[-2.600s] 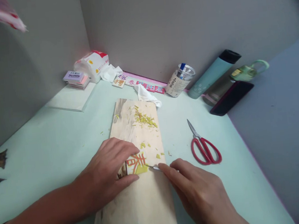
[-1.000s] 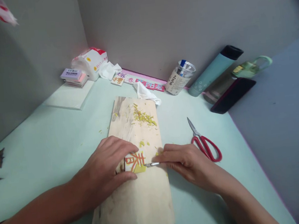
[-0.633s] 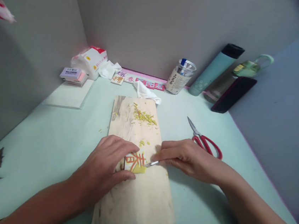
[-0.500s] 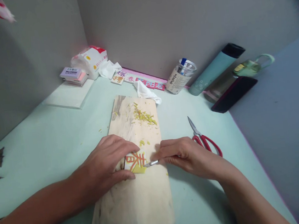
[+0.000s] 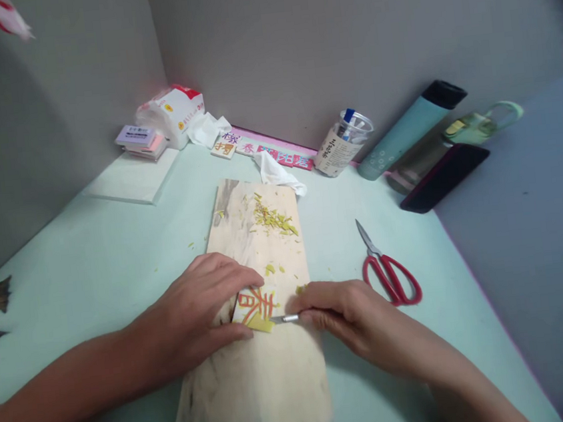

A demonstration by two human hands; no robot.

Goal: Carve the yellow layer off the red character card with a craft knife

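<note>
On a wooden board (image 5: 284,385) lies a small block (image 5: 257,302) with an orange character and a yellow layer at its near edge. My left hand (image 5: 211,306) grips the block from the left, thumb below and fingers above. A craft knife (image 5: 289,317) is pinched in my right hand (image 5: 347,311), its blade against the yellow layer at the block's lower right. Yellow shavings (image 5: 273,220) are piled near the board's far end, with a few bits just above the block.
Red-handled scissors (image 5: 392,280) lie right of the board. Behind stand a clear cup (image 5: 340,148), a teal bottle (image 5: 399,138) and a dark phone-like object (image 5: 444,178). Tissues (image 5: 278,174), a tissue pack (image 5: 173,115) and coloured character tiles (image 5: 286,157) line the back.
My right hand and the knife have moved slightly nearer to me along the block's right side. The yellow layer now sticks out further from the near edge. My left hand keeps its hold.
</note>
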